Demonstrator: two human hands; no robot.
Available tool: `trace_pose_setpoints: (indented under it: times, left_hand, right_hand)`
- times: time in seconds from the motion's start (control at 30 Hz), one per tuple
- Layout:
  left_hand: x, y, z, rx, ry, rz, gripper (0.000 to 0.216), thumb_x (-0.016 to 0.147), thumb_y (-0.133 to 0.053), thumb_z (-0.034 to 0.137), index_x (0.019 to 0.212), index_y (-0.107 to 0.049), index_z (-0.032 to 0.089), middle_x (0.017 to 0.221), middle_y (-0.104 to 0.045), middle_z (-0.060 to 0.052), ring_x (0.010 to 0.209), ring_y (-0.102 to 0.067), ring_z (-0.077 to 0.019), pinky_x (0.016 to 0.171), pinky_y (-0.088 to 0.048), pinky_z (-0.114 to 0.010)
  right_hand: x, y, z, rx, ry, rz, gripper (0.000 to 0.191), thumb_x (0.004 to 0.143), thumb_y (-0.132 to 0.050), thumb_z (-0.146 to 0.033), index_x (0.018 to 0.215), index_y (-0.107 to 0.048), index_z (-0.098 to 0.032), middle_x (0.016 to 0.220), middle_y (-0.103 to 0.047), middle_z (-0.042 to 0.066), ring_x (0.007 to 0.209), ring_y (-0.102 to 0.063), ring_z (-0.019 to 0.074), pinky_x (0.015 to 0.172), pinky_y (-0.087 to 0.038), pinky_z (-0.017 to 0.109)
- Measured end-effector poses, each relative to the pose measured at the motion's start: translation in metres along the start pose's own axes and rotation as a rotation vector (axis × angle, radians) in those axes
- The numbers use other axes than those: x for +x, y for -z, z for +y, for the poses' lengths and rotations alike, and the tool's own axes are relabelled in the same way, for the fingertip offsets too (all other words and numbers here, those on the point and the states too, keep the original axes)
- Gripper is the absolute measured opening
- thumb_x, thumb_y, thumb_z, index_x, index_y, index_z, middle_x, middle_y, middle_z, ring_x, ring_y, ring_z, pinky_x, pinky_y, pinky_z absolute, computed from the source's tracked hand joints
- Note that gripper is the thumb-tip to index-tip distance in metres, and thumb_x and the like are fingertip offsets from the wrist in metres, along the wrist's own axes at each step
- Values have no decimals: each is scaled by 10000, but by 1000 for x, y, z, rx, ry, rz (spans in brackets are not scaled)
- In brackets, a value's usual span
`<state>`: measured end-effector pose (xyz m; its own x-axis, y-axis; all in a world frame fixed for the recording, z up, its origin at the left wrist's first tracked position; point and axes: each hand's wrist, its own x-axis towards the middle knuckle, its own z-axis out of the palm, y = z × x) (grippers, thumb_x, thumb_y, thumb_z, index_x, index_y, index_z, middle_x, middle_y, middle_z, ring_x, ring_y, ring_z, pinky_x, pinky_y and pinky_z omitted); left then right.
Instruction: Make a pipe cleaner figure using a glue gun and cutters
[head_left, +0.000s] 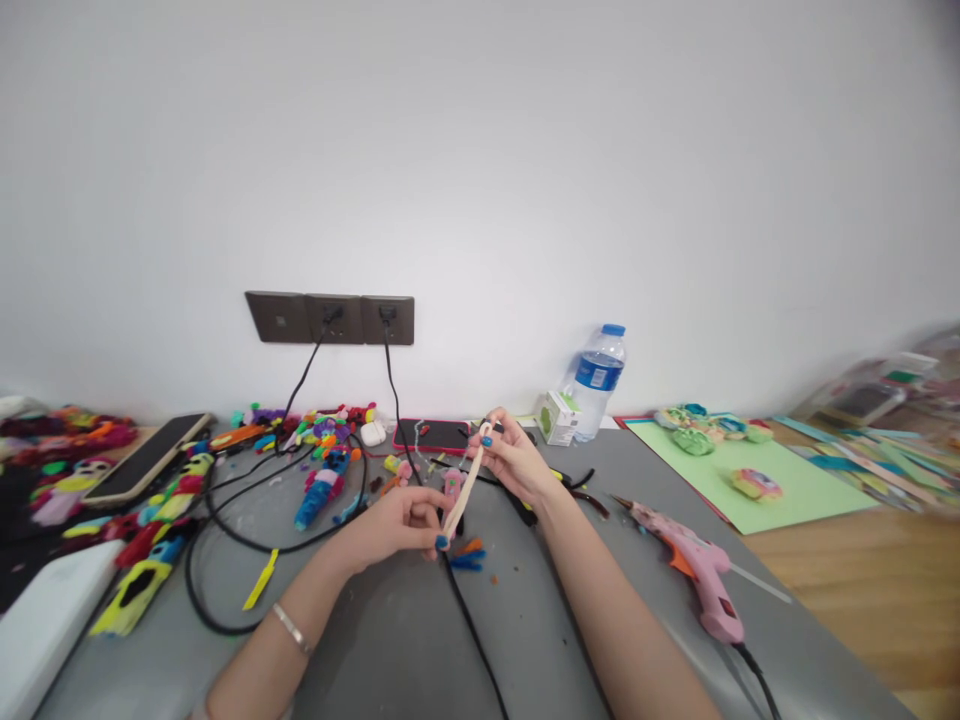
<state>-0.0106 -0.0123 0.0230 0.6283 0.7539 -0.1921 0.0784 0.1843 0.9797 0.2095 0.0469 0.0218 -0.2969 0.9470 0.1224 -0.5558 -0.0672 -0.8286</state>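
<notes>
Inspecting remotely, I note the cream strip point(466, 484) held slanted above the table point(390, 655), left hand point(405, 522) pinched on its lower end, right hand point(514, 457) pinched on its upper, seemingly keeping it straight; glue gun point(701, 570) lies aside.

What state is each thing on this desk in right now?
Pale strip: pinched at its lower end by the left hand, upper end by the right hand.
Glue gun: lying on its side, unheld.
Water bottle: upright, cap on.
Wall sockets: two plugs in.
Phone: flat, screen dark.
</notes>
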Motion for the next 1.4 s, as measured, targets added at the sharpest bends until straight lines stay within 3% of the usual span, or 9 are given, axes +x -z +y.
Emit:
trace_pose_setpoints:
  times: [0.13, 0.33, 0.57, 0.7, 0.8, 1.07, 1.17, 1.27, 1.4]
  left_hand:
    - [-3, -5, 4, 49, -21, -125, 354, 751, -746, 336, 1045, -722, 142, 747, -654, -22, 620, -538, -102, 626, -427, -221]
    - [-5, -7, 4, 79, 18, -204, 116, 752, -664, 206, 840, -695, 138, 755, -627, -6, 667, -560, -111, 672, -447, -234]
    - [-4, -13, 2, -208, 100, -231, 164, 681, -607, 124, 821, -533, 170, 753, -627, -1, 687, -614, -135, 748, -502, -316]
    - [-3, -14, 6, -327, 125, -90, 197, 783, -604, 230, 967, -556, 178, 672, -523, 34, 545, -495, -96, 574, -450, -249]
    - [-3, -12, 6, -371, 132, -9, 214, 826, -605, 279, 1013, -575, 178, 646, -397, 64, 472, -347, -55, 456, -280, -191]
    - [-1, -3, 5, -239, 17, 160, 344, 830, -611, 486, 896, -548, 154, 621, -295, 92, 459, -189, -37, 431, -124, -196]
    - [2, 2, 4, -229, -43, 247, 359, 817, -606, 510, 865, -502, 170, 608, -282, 102, 452, -188, -34, 435, -126, -188]
    - [7, 5, 0, -198, -83, 303, 355, 826, -577, 517, 834, -480, 176, 588, -272, 108, 439, -176, -32, 429, -123, -186]
    - [13, 5, -8, -160, -107, 346, 355, 825, -559, 525, 800, -460, 184, 557, -255, 116, 419, -168, -34, 415, -116, -182]
  right_hand:
    - [-2, 1, -1, -31, -63, -35, 362, 661, -857, -264, 855, -554, -220, 732, -721, -31, 655, -708, 116, 665, -573, 221]
    - [-3, -2, 1, -104, -140, -56, 354, 662, -848, -258, 945, -647, -190, 778, -751, 16, 697, -720, 144, 677, -573, 252]
    - [-3, -9, 5, -160, -111, -47, 295, 657, -852, -288, 837, -648, -174, 784, -761, 32, 685, -728, 151, 627, -567, 230]
    - [-4, -15, 7, -193, -95, -88, 293, 676, -838, -312, 837, -639, -168, 751, -747, 27, 656, -724, 153, 618, -563, 237]
    - [-4, -18, 11, -223, -82, -90, 294, 680, -833, -321, 840, -641, -166, 743, -739, 28, 667, -723, 158, 627, -559, 242]
    - [-1, -3, -2, -280, 133, 57, 353, 756, -738, -428, 1011, -636, -205, 958, -732, 52, 780, -708, 160, 760, -547, 295]
    - [0, 18, -24, -653, 168, 243, 294, 831, -608, -437, 985, -611, -186, 945, -712, 71, 769, -686, 175, 733, -528, 309]
    - [-7, 32, -40, -1328, -49, 377, 230, 838, -567, -345, 959, -624, -158, 942, -696, 96, 878, -663, 222, 812, -497, 349]
    - [-25, 22, -32, -1610, -247, 432, 432, 673, -759, -385, 980, -656, -99, 1087, -642, 216, 1092, -580, 397, 913, -426, 466]
